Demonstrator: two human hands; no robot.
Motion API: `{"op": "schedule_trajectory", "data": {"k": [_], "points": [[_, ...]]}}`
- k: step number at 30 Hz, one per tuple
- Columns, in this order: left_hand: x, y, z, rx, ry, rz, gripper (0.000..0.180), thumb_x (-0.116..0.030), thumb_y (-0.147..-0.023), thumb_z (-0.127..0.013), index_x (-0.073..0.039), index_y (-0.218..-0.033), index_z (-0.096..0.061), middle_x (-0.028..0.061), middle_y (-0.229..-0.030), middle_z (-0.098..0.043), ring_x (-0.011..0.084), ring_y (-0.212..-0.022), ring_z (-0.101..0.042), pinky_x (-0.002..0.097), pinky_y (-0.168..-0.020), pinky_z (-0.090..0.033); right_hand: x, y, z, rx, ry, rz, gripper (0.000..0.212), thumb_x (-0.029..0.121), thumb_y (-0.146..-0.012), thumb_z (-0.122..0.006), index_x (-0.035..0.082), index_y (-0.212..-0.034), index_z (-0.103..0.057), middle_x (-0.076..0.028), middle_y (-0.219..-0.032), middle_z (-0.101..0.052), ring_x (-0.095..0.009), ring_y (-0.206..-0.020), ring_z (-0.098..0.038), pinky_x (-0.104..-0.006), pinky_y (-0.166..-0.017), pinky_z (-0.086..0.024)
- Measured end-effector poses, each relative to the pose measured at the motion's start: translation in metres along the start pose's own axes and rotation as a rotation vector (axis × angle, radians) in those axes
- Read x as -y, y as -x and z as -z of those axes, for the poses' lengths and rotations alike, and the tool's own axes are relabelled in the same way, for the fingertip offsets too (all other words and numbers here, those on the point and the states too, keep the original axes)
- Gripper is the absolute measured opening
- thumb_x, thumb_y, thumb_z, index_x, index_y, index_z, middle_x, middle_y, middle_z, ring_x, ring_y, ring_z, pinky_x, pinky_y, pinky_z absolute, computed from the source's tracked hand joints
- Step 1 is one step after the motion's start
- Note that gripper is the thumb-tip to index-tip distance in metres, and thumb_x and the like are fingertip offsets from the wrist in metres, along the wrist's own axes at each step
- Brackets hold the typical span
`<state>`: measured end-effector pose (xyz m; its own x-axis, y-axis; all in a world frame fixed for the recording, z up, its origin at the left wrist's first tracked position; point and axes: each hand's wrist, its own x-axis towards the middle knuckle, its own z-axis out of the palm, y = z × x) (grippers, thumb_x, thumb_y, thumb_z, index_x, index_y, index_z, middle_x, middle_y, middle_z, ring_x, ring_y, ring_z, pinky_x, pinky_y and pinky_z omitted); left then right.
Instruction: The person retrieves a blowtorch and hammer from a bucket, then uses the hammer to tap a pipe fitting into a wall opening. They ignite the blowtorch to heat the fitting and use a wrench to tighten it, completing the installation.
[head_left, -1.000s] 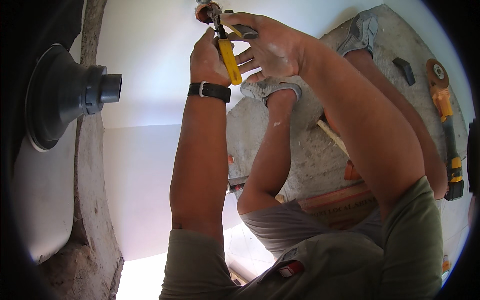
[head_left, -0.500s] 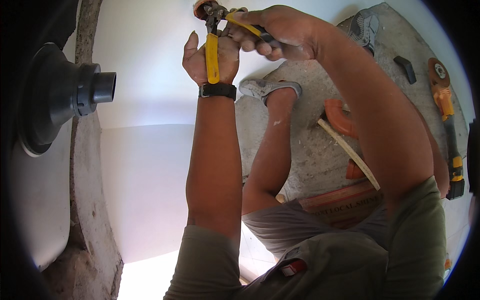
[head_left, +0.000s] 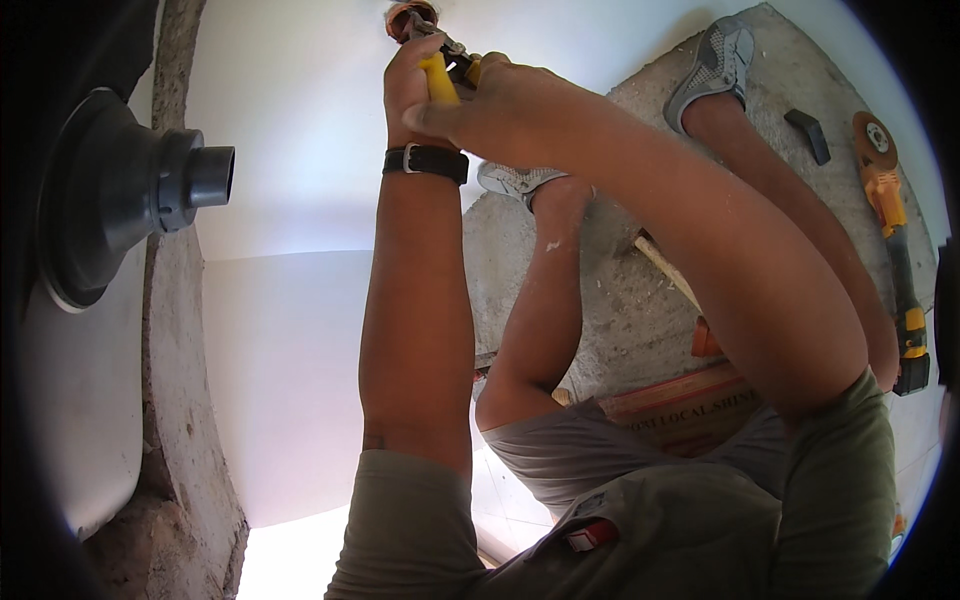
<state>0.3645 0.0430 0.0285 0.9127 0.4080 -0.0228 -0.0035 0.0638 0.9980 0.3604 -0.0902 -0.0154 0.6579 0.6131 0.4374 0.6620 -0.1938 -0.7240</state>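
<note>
Pliers with yellow handles (head_left: 439,80) reach up to an orange pipe end (head_left: 410,18) set in the white wall. Their metal jaws sit at the pipe's opening; what they bite on is too small to tell. My left hand (head_left: 403,85), with a black watch strap (head_left: 426,163) at the wrist, is closed around one side of the pliers, near the jaws. From the right, my right hand (head_left: 510,108) wraps over the handles, its thumb pressed across toward the left palm. Most fingers of both hands are hidden behind the handles and each other.
A dark grey plastic pipe fitting (head_left: 190,178) juts from the left. On the concrete floor (head_left: 620,280) to the right lie a wooden stick (head_left: 665,268), an orange pipe piece (head_left: 705,338), a black angled piece (head_left: 808,136) and a yellow-black angle grinder (head_left: 886,205). A printed carton (head_left: 690,410) lies under my legs.
My right hand has moved left and lower over the handles, which are now closer together. My left hand has risen and closed on the pliers. My right forearm now covers the orange elbow pipe.
</note>
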Motion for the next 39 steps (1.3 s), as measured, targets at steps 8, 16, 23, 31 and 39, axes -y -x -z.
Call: {"op": "schedule_trajectory", "data": {"k": [8,16,23,31,39], "points": [[-0.005,0.006,-0.007,0.047,-0.125,0.024,0.037,-0.038,-0.102,-0.051,-0.003,-0.112,-0.058,0.013,-0.087,-0.061,0.0274,-0.085,-0.063,0.0373,-0.078,-0.052,0.006,0.018,0.03,0.123,-0.992,-0.452,0.064,0.054,-0.095,-0.043,-0.006,-0.115,-0.055,-0.018,-0.097,-0.063,-0.026,-0.092,-0.063,-0.0377,-0.077,-0.05],[0.005,0.005,0.014,0.775,0.465,0.282,0.056,-0.047,-0.097,-0.054,-0.001,-0.128,-0.051,0.016,-0.109,-0.065,0.0257,-0.09,-0.066,0.0335,-0.065,-0.061,-0.009,0.021,0.027,0.124,-1.655,-0.283,0.06,0.047,-0.101,-0.026,-0.007,-0.119,-0.047,-0.029,-0.106,-0.061,-0.036,-0.094,-0.067,-0.0438,-0.078,-0.055],[0.029,-0.007,0.003,0.488,0.578,-0.018,0.052,-0.041,-0.098,-0.048,0.005,-0.122,-0.051,0.0203,-0.119,-0.057,0.0372,-0.124,-0.053,0.0544,-0.111,-0.041,-0.017,0.025,0.005,0.022,-1.997,-0.251,0.049,0.037,-0.102,-0.019,-0.004,-0.114,-0.045,-0.031,-0.102,-0.062,-0.041,-0.092,-0.068,-0.0462,-0.082,-0.059],[0.031,-0.017,0.009,0.426,0.628,0.119,0.035,-0.028,-0.097,-0.046,0.004,-0.112,-0.05,0.0206,-0.11,-0.056,0.0392,-0.111,-0.055,0.058,-0.106,-0.042,-0.03,0.033,0.018,-0.069,-1.061,-0.356,0.058,0.036,-0.097,-0.042,-0.008,-0.136,-0.042,-0.033,-0.124,-0.057,-0.042,-0.111,-0.063,-0.0412,-0.093,-0.056],[0.018,-0.018,0.005,0.021,0.21,0.14,0.022,-0.017,-0.096,-0.049,0.003,-0.104,-0.048,0.0218,-0.095,-0.06,0.0349,-0.079,-0.063,0.0498,-0.071,-0.056,-0.003,0.025,0.004,-0.027,-0.151,-0.342,0.079,0.044,-0.084,-0.058,-0.008,-0.141,-0.042,-0.031,-0.126,-0.057,-0.042,-0.118,-0.06,-0.0432,-0.1,-0.05]]}}
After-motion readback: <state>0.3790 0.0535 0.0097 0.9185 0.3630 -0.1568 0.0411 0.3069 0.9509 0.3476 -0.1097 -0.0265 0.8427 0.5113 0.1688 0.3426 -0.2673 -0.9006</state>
